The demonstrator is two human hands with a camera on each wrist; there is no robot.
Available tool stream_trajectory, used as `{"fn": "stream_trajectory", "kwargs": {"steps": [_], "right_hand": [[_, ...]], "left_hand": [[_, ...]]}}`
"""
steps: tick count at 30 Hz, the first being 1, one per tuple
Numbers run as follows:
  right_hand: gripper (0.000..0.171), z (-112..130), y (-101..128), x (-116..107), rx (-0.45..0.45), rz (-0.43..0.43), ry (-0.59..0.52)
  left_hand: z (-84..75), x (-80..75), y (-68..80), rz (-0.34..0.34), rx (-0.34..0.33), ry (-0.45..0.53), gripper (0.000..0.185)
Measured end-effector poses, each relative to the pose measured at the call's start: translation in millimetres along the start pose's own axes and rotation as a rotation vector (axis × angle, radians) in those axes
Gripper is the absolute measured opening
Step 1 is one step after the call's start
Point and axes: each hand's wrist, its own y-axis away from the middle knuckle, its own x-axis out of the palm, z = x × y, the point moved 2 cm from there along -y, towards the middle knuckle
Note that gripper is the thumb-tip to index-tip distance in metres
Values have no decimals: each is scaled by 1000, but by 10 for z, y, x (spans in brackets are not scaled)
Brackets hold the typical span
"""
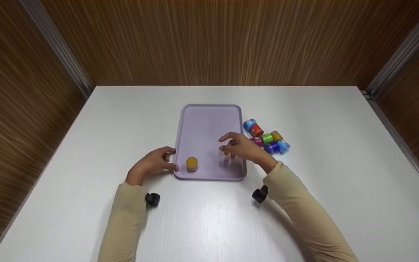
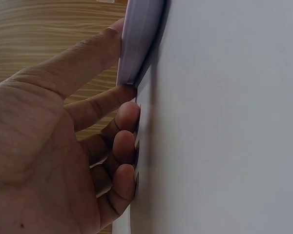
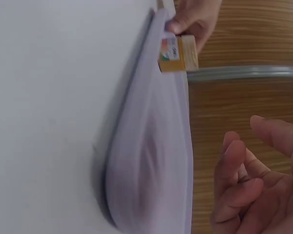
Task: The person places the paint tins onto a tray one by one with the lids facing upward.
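A small jar with a yellow lid [image 1: 192, 163] stands upright on the lilac tray [image 1: 209, 116], near its front left corner. Its yellow side and label show in the right wrist view, where the jar [image 3: 171, 54] stands close to the other hand. My left hand [image 1: 155, 161] touches the tray's left rim, thumb and index finger spread along it; the remaining fingers bend loosely beside the tray [image 2: 141, 36]. Over the tray's right front part hovers my right hand [image 1: 244, 147], fingers relaxed and slightly bent, nothing between them. Its thumb and fingertips stand apart in the right wrist view.
Several small coloured jars lie to the right of the tray: a light blue jar [image 1: 249, 124], a red jar [image 1: 256, 130], a green jar [image 1: 266, 138], a dark blue jar [image 1: 271, 147] and others. The white table [image 1: 202, 222] ends at a wood-grain wall [image 1: 213, 43].
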Motion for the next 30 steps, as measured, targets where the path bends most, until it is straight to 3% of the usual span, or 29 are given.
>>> {"fn": "stream_trajectory", "kwargs": {"steps": [5, 9, 14, 19, 24, 30], "right_hand": [[44, -76, 181, -268, 7, -39, -19], [44, -177, 362, -480, -13, -85, -106], [43, -307, 545, -724, 26, -138, -198], [47, -420, 718, -955, 81, -196, -147], [47, -517, 841, -1083, 111, -223, -157], [41, -637, 890, -1131, 83, -256, -214]], "left_hand": [[-2, 8, -23, 12, 3, 2, 73], [-4, 0, -18, 18, 4, -7, 72], [8, -7, -9, 19, 7, -17, 71], [15, 7, -10, 18, -9, -17, 71], [40, -5, 7, 19, -14, -27, 70], [49, -25, 21, 12, -13, -11, 69]]}}
